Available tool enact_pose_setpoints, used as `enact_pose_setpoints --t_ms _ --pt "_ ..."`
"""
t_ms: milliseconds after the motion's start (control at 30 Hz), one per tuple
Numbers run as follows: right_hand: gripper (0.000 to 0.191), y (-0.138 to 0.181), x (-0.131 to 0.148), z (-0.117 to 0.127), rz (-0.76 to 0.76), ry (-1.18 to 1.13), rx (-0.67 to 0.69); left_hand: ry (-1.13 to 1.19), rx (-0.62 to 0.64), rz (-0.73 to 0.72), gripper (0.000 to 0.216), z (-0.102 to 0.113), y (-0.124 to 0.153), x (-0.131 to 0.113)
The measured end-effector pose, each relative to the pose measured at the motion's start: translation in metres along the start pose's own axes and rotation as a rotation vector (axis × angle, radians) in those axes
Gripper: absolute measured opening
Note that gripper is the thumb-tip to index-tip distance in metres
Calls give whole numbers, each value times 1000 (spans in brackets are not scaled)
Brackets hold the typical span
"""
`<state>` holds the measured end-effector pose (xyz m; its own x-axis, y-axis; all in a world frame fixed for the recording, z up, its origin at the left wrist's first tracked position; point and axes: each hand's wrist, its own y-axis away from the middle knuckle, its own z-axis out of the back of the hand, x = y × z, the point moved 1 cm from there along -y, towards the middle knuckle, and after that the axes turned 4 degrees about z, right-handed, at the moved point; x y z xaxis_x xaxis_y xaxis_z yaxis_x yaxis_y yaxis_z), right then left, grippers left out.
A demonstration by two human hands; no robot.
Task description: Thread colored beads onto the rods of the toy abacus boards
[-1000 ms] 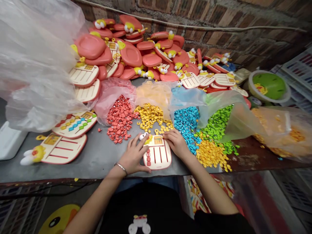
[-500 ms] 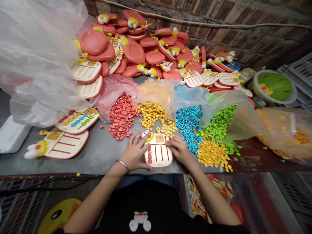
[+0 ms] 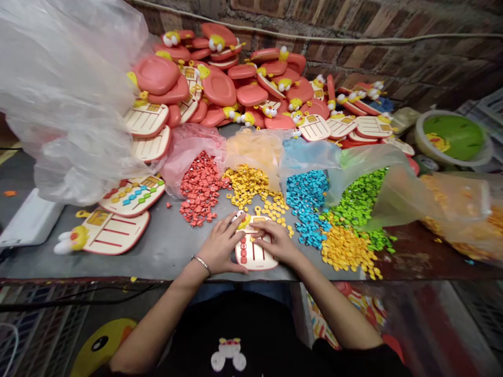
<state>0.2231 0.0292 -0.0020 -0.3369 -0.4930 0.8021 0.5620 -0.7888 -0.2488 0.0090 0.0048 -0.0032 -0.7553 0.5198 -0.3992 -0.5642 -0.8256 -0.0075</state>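
Note:
A cream toy board (image 3: 257,256) with a red rim, a yellow-and-white animal head and several slots lies flat at the table's front edge. Red beads (image 3: 243,250) sit in a row along its left slot. My left hand (image 3: 222,245) grips the board's left side, fingers over the head end and thumb at the lower edge. Over the upper right of the board hovers or rests my right hand (image 3: 278,243), thumb and fingers apart near the left slots; no bead shows between them. Just behind the board are loose yellow beads (image 3: 275,205).
Piles of red beads (image 3: 199,188), blue beads (image 3: 308,196), green beads (image 3: 363,196) and orange-yellow beads (image 3: 348,251) spill from plastic bags. Toy boards (image 3: 218,86) are heaped against the brick wall. Another unfilled board (image 3: 113,230) and a bead-filled board (image 3: 133,196) lie left. A bowl (image 3: 454,139) stands right.
My right hand has moved left across the board, from its upper right corner to near the left slots. My left hand keeps its hold. The whole view has shifted slightly.

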Motion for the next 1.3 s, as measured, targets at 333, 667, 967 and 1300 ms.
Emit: enact_pose_setpoints --t_ms 333,667,967,1300 --pt "15 -58 -32 42 -37 355 -86 -43 -29 17 94 1 2 -3" --pt "15 -45 -22 49 87 262 -146 -42 -88 13 91 0 4 1" --pt "12 -23 -18 28 -16 425 -49 -36 -80 -3 91 0 3 1" --pt "18 -6 -13 12 -161 -6 -73 -36 -65 2 99 2 0 1"
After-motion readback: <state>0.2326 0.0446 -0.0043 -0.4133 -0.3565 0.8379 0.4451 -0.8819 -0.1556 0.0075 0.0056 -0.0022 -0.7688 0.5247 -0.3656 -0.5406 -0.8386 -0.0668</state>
